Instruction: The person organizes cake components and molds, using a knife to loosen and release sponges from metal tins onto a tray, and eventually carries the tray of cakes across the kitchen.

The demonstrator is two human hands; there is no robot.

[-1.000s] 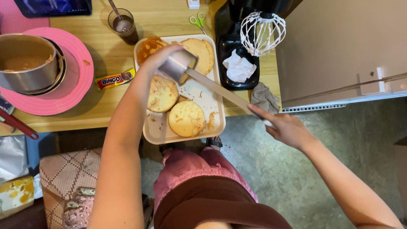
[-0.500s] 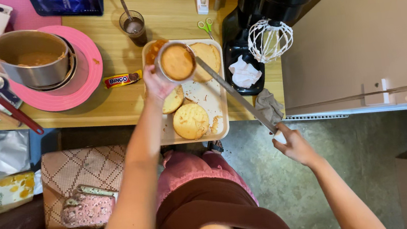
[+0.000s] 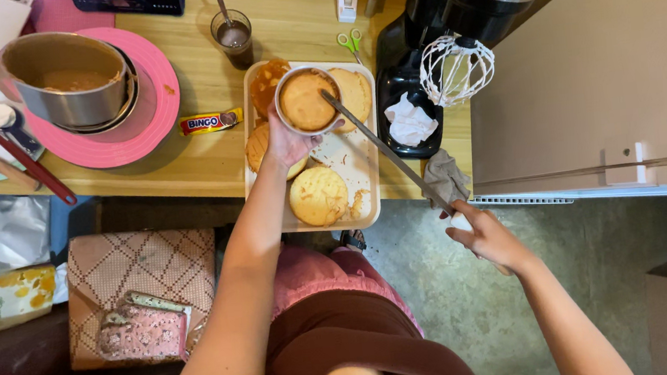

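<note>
Wooden counter crowded with baking gear, a tray [image 3: 376,208] of round cakes at its near edge.

Left hand [image 3: 290,141] has its fingers wrapped under a small cake tin [image 3: 306,100] with a cake inside, raised over the tray; right hand [image 3: 485,234] closed around a long knife [image 3: 383,152], tip touching the tin's rim. A careless push could tear the cake or tip it out. Half a second ago the tin sat lower and further left.

Cake tin lifted, knife at rim

Now raised in left hand [image 3: 290,139]: round cake tin [image 3: 306,100]; long knife [image 3: 383,152] tip shifted onto its edge.
</note>
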